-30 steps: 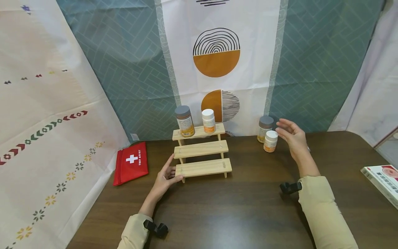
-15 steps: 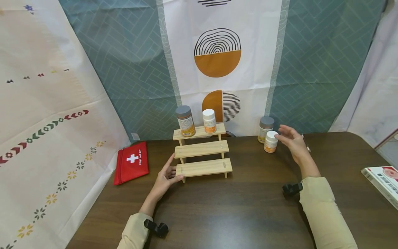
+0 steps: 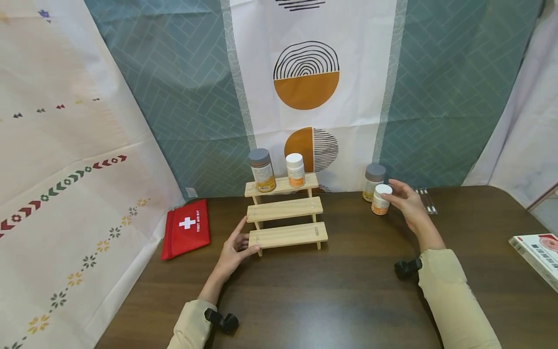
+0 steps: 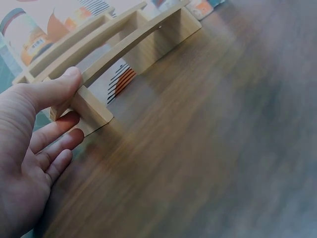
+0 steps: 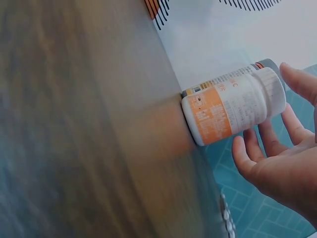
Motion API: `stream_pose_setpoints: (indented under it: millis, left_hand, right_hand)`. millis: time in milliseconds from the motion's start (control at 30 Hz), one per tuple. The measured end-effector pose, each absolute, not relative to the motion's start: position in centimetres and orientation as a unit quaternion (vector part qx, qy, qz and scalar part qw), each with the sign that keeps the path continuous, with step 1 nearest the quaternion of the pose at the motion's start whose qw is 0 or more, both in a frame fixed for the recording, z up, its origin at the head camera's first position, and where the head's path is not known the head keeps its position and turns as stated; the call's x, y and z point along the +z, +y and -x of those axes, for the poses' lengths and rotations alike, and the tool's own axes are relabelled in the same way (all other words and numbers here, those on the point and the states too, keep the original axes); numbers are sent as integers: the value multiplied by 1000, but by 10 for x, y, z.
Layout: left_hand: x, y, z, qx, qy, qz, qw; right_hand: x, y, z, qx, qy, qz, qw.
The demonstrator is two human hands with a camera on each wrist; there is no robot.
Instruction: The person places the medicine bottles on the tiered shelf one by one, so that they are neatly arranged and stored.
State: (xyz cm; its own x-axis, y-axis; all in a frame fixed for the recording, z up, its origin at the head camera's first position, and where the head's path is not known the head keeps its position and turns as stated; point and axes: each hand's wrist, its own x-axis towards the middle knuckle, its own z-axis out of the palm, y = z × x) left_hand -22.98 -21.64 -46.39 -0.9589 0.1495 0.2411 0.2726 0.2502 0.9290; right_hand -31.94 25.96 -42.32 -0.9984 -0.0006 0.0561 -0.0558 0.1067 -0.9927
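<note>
My left hand [image 3: 234,252] holds the left end of the lowest step of a pale wooden three-step rack [image 3: 285,209]. In the left wrist view the thumb [image 4: 54,91] lies over the step's end, with curled fingers below it. Over at the right, my right hand [image 3: 407,202] reaches round a small white pill bottle [image 3: 380,205] with an orange label. Its thumb [image 5: 299,82] and bent fingers are at the bottle's cap and side. The bottle stands upright on the table, in front of a grey-capped bottle [image 3: 371,186].
On the rack's top step stand a large grey-capped bottle [image 3: 263,173] and another white bottle [image 3: 296,172]. A red first aid pouch [image 3: 186,231] lies left. Slim silver-and-white items [image 3: 426,200] lie behind my right hand, and a white box [image 3: 538,254] at the right edge.
My right hand has come down and left, its thumb and fingers closing in round the white pill bottle. The left hand stays on the rack. The bottles have not visibly moved.
</note>
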Motion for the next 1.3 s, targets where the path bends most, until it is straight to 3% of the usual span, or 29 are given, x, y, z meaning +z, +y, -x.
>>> stream_pose_setpoints:
  millis: [533, 1300]
  left_hand:
    - [-469, -212, 231, -592, -798, 98, 57]
    - [-467, -214, 232, -587, -800, 112, 58]
  right_hand:
    - [-427, 246, 322, 634, -772, 6, 38]
    - [-419, 243, 318, 589, -806, 12, 60]
